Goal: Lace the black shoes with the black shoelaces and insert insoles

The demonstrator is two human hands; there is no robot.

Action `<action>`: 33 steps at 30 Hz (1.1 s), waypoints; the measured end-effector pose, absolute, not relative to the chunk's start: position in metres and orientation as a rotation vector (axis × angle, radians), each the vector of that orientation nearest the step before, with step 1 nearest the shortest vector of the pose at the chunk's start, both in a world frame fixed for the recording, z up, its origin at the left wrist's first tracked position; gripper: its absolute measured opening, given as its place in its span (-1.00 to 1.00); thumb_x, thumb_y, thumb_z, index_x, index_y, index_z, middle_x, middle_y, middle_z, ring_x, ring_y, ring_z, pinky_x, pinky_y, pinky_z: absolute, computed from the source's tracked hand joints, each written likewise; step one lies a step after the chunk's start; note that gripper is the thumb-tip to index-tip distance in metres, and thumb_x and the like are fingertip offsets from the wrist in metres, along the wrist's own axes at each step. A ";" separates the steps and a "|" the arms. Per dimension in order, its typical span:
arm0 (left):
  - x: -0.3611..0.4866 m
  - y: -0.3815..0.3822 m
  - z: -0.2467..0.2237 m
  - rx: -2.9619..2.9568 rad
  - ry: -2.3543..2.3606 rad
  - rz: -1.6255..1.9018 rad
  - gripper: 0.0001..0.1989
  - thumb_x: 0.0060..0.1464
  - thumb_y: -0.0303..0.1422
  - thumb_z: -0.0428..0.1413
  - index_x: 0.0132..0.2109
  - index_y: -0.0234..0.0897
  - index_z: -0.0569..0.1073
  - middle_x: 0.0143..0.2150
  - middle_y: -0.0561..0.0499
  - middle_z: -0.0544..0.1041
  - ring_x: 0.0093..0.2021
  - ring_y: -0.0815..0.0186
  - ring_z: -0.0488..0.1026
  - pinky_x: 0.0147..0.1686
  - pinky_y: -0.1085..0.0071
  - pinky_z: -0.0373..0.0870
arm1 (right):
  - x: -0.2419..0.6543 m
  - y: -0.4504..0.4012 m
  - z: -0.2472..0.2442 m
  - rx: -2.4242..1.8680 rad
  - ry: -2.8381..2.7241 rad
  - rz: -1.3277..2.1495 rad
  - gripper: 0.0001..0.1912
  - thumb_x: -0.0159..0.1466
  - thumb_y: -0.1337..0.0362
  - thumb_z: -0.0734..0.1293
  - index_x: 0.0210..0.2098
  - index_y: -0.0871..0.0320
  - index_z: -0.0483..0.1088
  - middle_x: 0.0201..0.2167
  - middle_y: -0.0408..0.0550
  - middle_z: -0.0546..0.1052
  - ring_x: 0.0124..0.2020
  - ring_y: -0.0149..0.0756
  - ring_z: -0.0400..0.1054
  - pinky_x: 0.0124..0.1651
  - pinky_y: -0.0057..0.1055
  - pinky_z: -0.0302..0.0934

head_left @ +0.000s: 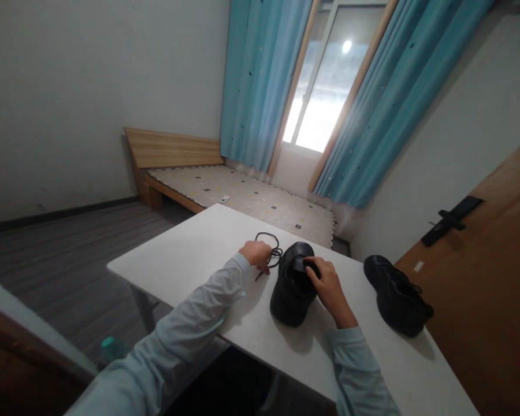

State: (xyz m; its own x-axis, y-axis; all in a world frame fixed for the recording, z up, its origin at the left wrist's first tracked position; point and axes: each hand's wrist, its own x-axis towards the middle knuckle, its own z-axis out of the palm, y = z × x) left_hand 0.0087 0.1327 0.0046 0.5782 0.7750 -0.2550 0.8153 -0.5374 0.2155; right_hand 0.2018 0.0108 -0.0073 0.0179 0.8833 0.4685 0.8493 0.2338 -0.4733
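A black shoe (292, 297) stands upright on the white table, toe pointing away from me, its opening facing me. My right hand (327, 282) is closed at the shoe's opening, with thumb and fingers on the tongue (299, 264). Just left of the shoe, my left hand (256, 254) has its fingers pinched down on a black shoelace (276, 252). The lace lies in loops on the tabletop, and one loose end pokes out below the hand. Part of the lace is hidden under my left fingers.
On the right side of the white table (190, 248) lies a second black shoe (398, 297) with laces in it. Beyond the table is a bed (251, 188) with a small card-like item (224, 199). A wooden door (472, 277) is at right, a green-capped bottle (108, 345) low at left.
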 end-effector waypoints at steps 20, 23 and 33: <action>0.018 0.139 0.003 1.666 0.811 0.853 -0.79 0.04 -0.35 0.09 -0.18 -0.39 0.45 -0.34 -0.05 0.54 -0.45 0.48 0.42 -0.45 0.58 0.32 | 0.195 0.014 0.015 -1.796 -1.949 -0.091 -0.56 0.29 0.15 0.10 0.14 0.01 0.24 -0.21 -0.02 0.55 -0.19 -0.10 0.38 -0.14 -0.25 0.14; 0.020 0.138 0.003 1.486 0.694 0.920 -0.73 0.02 -0.28 0.14 -0.18 -0.40 0.45 -0.28 -0.10 0.55 -0.40 0.48 0.44 -0.40 0.57 0.33 | 0.192 0.018 0.027 -1.914 -1.932 -0.030 -0.52 0.34 -0.01 -0.04 0.12 -0.07 0.24 -0.31 -0.04 0.57 -0.27 -0.09 0.43 -0.23 -0.27 0.13; 0.024 0.143 -0.004 1.512 0.573 1.023 -0.60 -0.12 -0.26 0.25 -0.13 -0.40 0.45 -0.25 -0.16 0.57 -0.31 0.35 0.51 -0.35 0.49 0.37 | 0.188 0.037 0.044 -2.130 -2.044 -0.211 -0.48 0.21 -0.17 0.15 -0.03 0.03 0.37 -0.30 -0.01 0.59 -0.28 -0.10 0.47 -0.30 -0.33 0.15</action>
State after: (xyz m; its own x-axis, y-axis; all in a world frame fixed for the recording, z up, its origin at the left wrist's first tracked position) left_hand 0.0236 0.1435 -0.0036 0.4986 0.8196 0.2821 -0.1875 -0.2158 0.9583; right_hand 0.1882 0.0373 0.0435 0.0438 0.9729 0.2268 0.9988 -0.0374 -0.0323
